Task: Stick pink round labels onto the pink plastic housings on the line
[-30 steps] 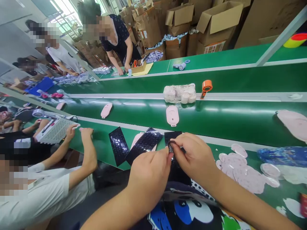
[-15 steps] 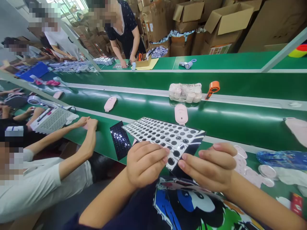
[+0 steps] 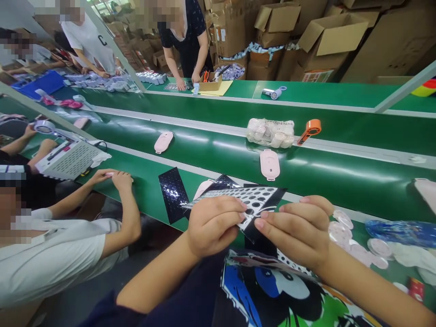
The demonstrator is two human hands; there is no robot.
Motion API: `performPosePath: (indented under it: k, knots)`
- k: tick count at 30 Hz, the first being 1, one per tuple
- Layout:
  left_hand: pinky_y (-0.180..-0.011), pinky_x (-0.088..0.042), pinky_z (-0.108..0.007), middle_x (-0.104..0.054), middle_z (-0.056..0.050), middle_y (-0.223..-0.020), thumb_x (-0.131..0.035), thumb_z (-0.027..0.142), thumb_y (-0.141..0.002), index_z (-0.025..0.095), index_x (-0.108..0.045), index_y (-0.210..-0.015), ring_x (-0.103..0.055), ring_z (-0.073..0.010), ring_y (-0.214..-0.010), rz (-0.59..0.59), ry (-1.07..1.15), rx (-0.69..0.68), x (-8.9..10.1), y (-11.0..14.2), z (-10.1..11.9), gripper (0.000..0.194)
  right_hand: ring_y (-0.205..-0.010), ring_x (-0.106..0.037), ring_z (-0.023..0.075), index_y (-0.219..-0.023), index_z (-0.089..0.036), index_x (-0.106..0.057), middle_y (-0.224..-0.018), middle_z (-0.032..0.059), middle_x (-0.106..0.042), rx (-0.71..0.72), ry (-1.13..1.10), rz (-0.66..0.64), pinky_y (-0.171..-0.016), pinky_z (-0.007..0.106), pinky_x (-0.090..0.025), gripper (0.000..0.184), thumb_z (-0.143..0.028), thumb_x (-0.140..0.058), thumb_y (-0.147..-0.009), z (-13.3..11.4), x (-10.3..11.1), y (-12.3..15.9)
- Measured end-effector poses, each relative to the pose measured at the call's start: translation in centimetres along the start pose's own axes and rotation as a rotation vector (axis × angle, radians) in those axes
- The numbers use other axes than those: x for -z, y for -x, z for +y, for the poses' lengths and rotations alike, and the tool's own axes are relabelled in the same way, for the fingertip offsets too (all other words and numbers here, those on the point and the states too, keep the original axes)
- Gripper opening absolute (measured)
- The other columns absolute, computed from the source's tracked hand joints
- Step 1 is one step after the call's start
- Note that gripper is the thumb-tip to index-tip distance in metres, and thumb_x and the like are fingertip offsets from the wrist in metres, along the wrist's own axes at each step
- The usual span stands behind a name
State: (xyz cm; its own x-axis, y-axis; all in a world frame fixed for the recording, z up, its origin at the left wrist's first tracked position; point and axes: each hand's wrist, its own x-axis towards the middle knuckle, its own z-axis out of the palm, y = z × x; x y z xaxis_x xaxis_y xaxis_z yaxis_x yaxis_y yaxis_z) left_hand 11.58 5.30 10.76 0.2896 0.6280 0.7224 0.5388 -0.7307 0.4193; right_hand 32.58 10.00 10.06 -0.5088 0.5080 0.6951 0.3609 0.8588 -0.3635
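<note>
A white sheet with rows of round black stickers is bent in front of me, a glossy black layer showing along its right edge. My left hand is closed on its near side, thumb hidden under the fingers. Beside it, my right hand pinches the near right corner between thumb and fingertips; a dark strip lies between the hands there. Whether the layers are parting at that corner I cannot make out. Behind the sheet lie a glossy black sheet and a pink plastic cover, partly covered.
Pink covers lie along the green conveyor, near a wrapped pack and an orange handheld fan. Pink round parts lie at right. A co-worker's hands are at left. A white perforated box stands beyond.
The sticker sheet has tilted and bent, so fewer rows show, uncovering another black sheet and a pink cover behind it. Both hands keep their grip. The whole view has shifted slightly.
</note>
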Motion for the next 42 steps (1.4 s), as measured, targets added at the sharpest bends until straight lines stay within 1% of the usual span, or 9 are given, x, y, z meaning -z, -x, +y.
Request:
performPosePath:
  k: [2, 3, 8, 11, 15, 19, 28, 35, 42]
  knots:
    - [-0.076, -0.06, -0.031, -0.072, -0.005, -0.089, -0.052, 0.0, -0.073, 0.018, -0.057, -0.098, -0.07, -0.0167, -0.09, 0.038, 0.004, 0.037, 0.2, 0.1, 0.1, 0.031, -0.068, -0.053, 0.014, -0.086, -0.026, -0.066, -0.073, -0.0079, -0.072, 0.186, 0.062, 0.108, -0.072, 0.037, -0.034, 0.02, -0.009, -0.056, -0.085, -1.0, -0.3, -1.2]
    - [-0.073, -0.06, -0.03, -0.072, -0.005, -0.088, -0.051, 0.001, -0.073, 0.018, -0.057, -0.098, -0.07, -0.0162, -0.088, 0.054, 0.004, 0.052, 0.3, 0.2, 0.2, 0.031, -0.069, -0.053, 0.0146, -0.085, -0.023, -0.066, -0.071, -0.0062, -0.072, 0.232, 0.072, 0.129, -0.071, 0.037, -0.035, 0.017, -0.01, -0.056, -0.085, -1.3, -0.4, -1.6]
    - [-0.067, -0.059, -0.028, -0.073, -0.005, -0.085, -0.055, 0.005, -0.072, 0.018, -0.058, -0.093, -0.071, -0.0156, -0.079, 0.112, 0.001, 0.098, 0.4, 0.6, 0.7, 0.025, -0.069, -0.051, 0.0159, -0.083, -0.021, -0.064, -0.066, -0.0033, -0.069, 0.208, 0.023, 0.113, -0.065, 0.036, -0.035, 0.015, -0.01, -0.055, -0.086, -2.1, -0.8, -2.3]
    - [-0.067, -0.058, -0.029, -0.074, -0.005, -0.085, -0.057, 0.003, -0.071, 0.018, -0.058, -0.091, -0.071, -0.0163, -0.079, 0.152, -0.005, 0.176, 0.2, 1.0, 1.1, 0.025, -0.07, -0.052, 0.0159, -0.084, -0.022, -0.064, -0.068, -0.0033, -0.068, 0.2, 0.009, 0.069, -0.063, 0.035, -0.035, 0.018, -0.01, -0.052, -0.088, -2.5, -0.9, -2.4]
    - [-0.067, -0.058, -0.03, -0.073, -0.004, -0.087, -0.058, 0.003, -0.073, 0.019, -0.059, -0.092, -0.07, -0.0161, -0.079, 0.203, -0.003, 0.276, 0.0, 1.5, 1.7, 0.025, -0.07, -0.052, 0.0171, -0.086, -0.02, -0.063, -0.067, -0.001, -0.067, 0.247, -0.004, 0.033, -0.061, 0.035, -0.035, 0.016, -0.01, -0.051, -0.088, -3.0, -0.9, -2.7]
    - [-0.066, -0.058, -0.03, -0.072, -0.005, -0.085, -0.056, 0.001, -0.073, 0.019, -0.059, -0.091, -0.07, -0.0165, -0.077, 0.214, 0.006, 0.303, -0.2, 1.5, 2.0, 0.025, -0.07, -0.051, 0.0178, -0.086, -0.019, -0.063, -0.066, -0.0009, -0.067, 0.257, -0.014, 0.01, -0.06, 0.034, -0.037, 0.015, -0.01, -0.051, -0.088, -3.2, -0.9, -2.7]
    - [-0.065, -0.056, -0.027, -0.072, -0.004, -0.08, -0.059, 0.005, -0.076, 0.018, -0.059, -0.083, -0.069, -0.0147, -0.073, 0.251, 0.009, 0.388, -0.6, 1.3, 2.2, 0.015, -0.073, -0.051, 0.0197, -0.089, -0.017, -0.065, -0.068, 0.0026, -0.064, 0.261, -0.019, -0.011, -0.06, 0.035, -0.037, 0.016, -0.011, -0.051, -0.087, -3.3, -0.9, -2.3]
    - [-0.069, -0.056, -0.028, -0.071, -0.002, -0.081, -0.058, 0.006, -0.078, 0.019, -0.06, -0.086, -0.068, -0.014, -0.076, 0.209, 0.035, 0.456, -0.4, 1.1, 2.2, 0.016, -0.076, -0.051, 0.0191, -0.097, -0.017, -0.063, -0.071, 0.0018, -0.065, 0.237, 0.005, -0.036, -0.064, 0.035, -0.037, 0.017, -0.01, -0.052, -0.086, -3.1, -1.1, -1.6]
    - [-0.078, -0.055, -0.027, -0.073, -0.002, -0.094, -0.056, 0.005, -0.079, 0.02, -0.061, -0.095, -0.068, -0.0133, -0.087, 0.028, 0.001, 0.437, 0.9, 0.7, 2.0, 0.023, -0.074, -0.051, 0.0176, -0.095, -0.02, -0.06, -0.073, -0.0008, -0.066, 0.131, -0.064, -0.002, -0.065, 0.035, -0.034, 0.022, -0.004, -0.059, -0.079, -2.8, -1.1, -1.9]
